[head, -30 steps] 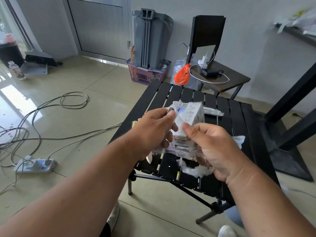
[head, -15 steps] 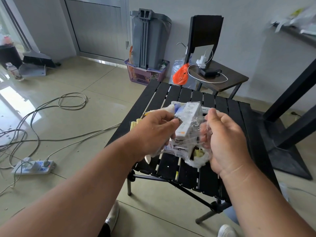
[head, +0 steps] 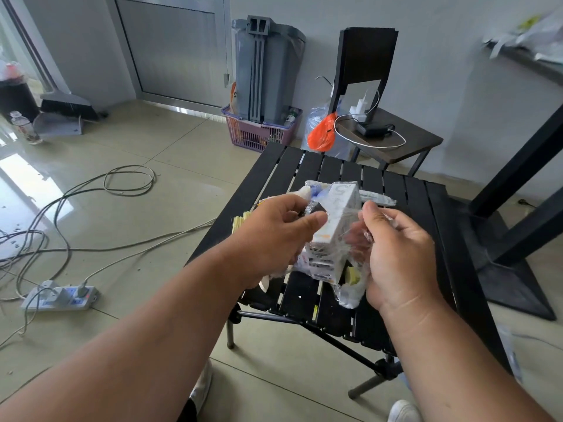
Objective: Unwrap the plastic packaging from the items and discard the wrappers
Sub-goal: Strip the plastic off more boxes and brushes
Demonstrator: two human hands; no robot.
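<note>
Both forearms come in from the bottom edge; white shoes (head: pixel 403 411) show on the floor under them. Hands meet over the near half of the black slatted table (head: pixel 451 226).

Left hand (head: pixel 271 236): fingers curled, thumb pressed against the left side of the white box (head: pixel 338 226), gripping it with film bunched under the hand. Box is held in the air, tilted, top end pointing away, orange patch on its near face. More white packs sit below it inside the same clear wrap (head: pixel 350 287).

Right hand (head: pixel 399 254): thumb and fingers pinch a bunch of the wrap just right of the box, film stretched between hand and box. A loose tail of wrap hangs off below the right hand, above the table.

A wrapped item (head: pixel 376 197) lies on the table behind the box. Yellow bristly thing (head: pixel 240 223) at the table's left edge, can't tell what it is.

Left floor: power strip (head: pixel 58 296) with plugs, loose cables (head: pixel 128 181). Far: purple basket (head: pixel 259 132), grey bin (head: pixel 265 65), orange bag (head: pixel 323 132), chair (head: pixel 393 141) with a charger on it.
</note>
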